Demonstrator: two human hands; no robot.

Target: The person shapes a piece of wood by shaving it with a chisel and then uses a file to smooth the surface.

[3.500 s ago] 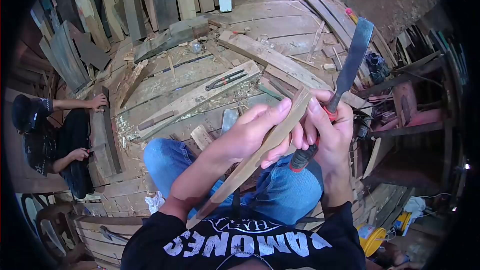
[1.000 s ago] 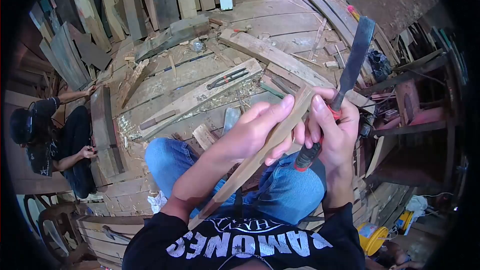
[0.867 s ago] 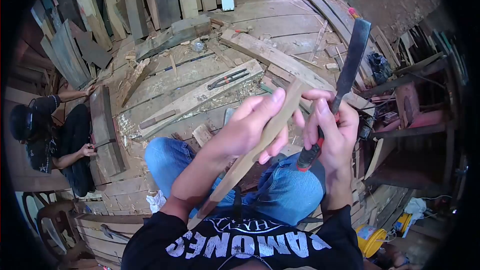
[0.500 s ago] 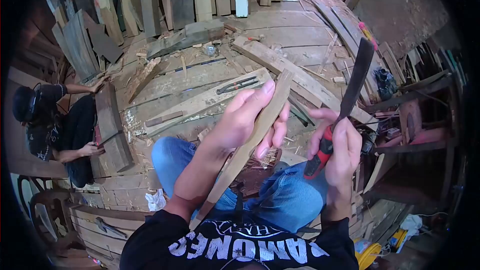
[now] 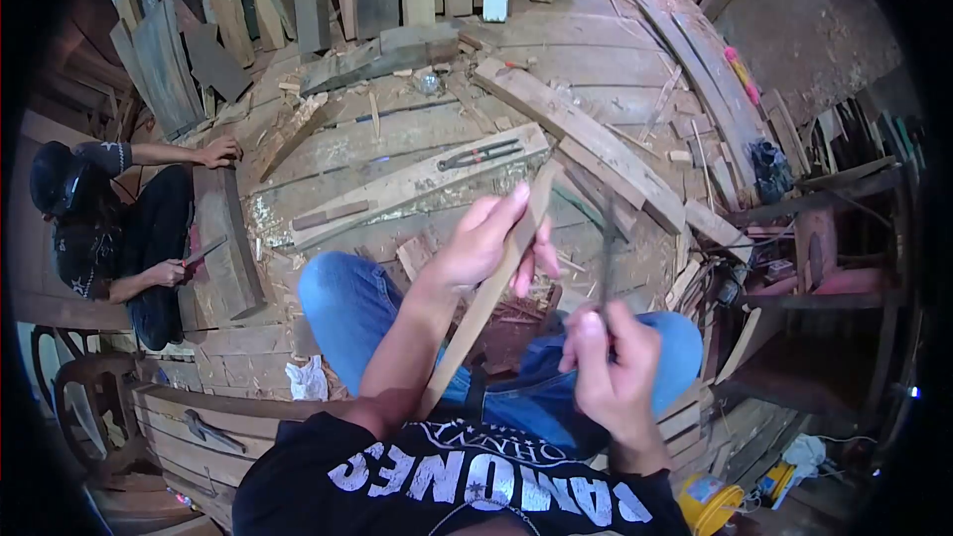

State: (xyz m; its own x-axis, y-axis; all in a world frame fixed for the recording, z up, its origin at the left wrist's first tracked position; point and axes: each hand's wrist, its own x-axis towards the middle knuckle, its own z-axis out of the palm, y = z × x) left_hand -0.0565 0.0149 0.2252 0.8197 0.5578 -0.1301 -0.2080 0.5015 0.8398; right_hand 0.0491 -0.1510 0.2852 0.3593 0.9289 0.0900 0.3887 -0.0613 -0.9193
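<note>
My left hand (image 5: 481, 246) is closed around a long, narrow strip of wood (image 5: 478, 320), which slants from near my belly up past my fingers. To the right, my right hand (image 5: 613, 362) grips a file (image 5: 608, 248) by its handle. The file's dark flat blade points upward, seen nearly edge-on and somewhat blurred. Blade and wood are apart, the file standing to the right of the strip. The handle is mostly covered by my fingers now.
Pliers (image 5: 479, 154) and a short wood piece (image 5: 331, 215) lie on a board (image 5: 397, 189) ahead. Thick planks (image 5: 586, 144) and shavings cover the floor. At left another person (image 5: 99, 218) holds a bladed tool over a wood block (image 5: 226, 238). A hammer (image 5: 211, 431) lies lower left.
My right hand has moved left and down, bringing the file closer to the wood strip and turning its blade edge-on. The other person's upper hand and tool have shifted on the block.
</note>
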